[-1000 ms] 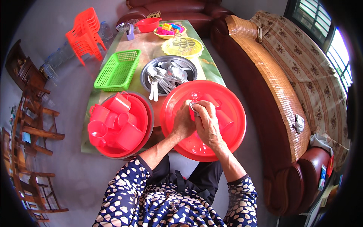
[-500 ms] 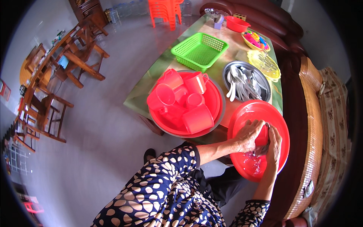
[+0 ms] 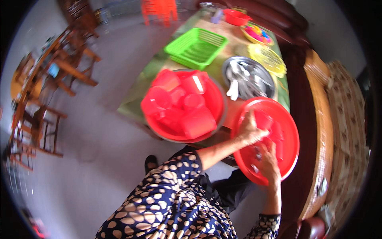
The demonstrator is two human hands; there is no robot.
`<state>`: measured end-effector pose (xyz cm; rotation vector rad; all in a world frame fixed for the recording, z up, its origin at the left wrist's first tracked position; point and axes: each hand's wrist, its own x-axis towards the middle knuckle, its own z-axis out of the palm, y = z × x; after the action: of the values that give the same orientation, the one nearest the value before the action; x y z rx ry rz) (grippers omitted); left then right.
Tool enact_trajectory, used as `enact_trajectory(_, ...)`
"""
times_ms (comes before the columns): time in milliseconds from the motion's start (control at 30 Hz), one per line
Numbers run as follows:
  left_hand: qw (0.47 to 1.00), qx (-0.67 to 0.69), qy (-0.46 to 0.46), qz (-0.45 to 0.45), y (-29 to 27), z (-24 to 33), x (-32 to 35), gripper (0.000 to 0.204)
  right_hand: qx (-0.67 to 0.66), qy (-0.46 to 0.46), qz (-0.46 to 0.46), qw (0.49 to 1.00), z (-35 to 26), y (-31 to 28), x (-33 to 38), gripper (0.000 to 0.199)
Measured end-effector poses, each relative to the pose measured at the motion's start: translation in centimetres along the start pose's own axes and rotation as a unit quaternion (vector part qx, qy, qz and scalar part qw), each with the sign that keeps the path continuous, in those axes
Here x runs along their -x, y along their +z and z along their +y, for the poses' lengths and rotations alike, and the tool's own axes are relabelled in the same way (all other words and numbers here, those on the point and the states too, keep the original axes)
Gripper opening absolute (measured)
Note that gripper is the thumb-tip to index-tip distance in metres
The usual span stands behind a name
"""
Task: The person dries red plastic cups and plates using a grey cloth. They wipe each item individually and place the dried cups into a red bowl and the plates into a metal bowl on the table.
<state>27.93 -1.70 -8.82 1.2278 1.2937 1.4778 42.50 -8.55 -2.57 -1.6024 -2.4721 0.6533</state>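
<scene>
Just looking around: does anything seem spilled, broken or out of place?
I see nothing spilled or broken, though the picture is blurred. Only slightly untidy: red mugs lie heaped at mixed angles in the left basin, and some pale utensil handles poke over the near-left rim of the metal bowl.

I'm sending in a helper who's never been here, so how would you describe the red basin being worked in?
Find the long table with green edges and go to its near end. On the right there, below the grey bowl of cutlery, is the round red basin. Both hands reach into it, whereas the red basin to its left is heaped with cups.
</scene>
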Motion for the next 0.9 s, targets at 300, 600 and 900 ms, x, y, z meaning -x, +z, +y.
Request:
enact_trajectory(300,0.871,0.306,-0.376,-0.078,-2.2,5.2,0.0,0.040,-0.253,0.033,0.048,0.966,1.4,-1.9,0.7,0.020)
enact_trajectory(600,0.804,0.481,-0.311,-0.159,-0.8,6.0,1.9,0.040,-0.185,-0.101,0.392,0.896,-3.0,-1.7,-2.0,0.038)
enact_trajectory(900,0.740,0.537,-0.350,-0.203,-0.6,5.0,1.9,0.055,-0.563,0.008,0.235,0.792,1.4,-4.1,-3.5,0.027)
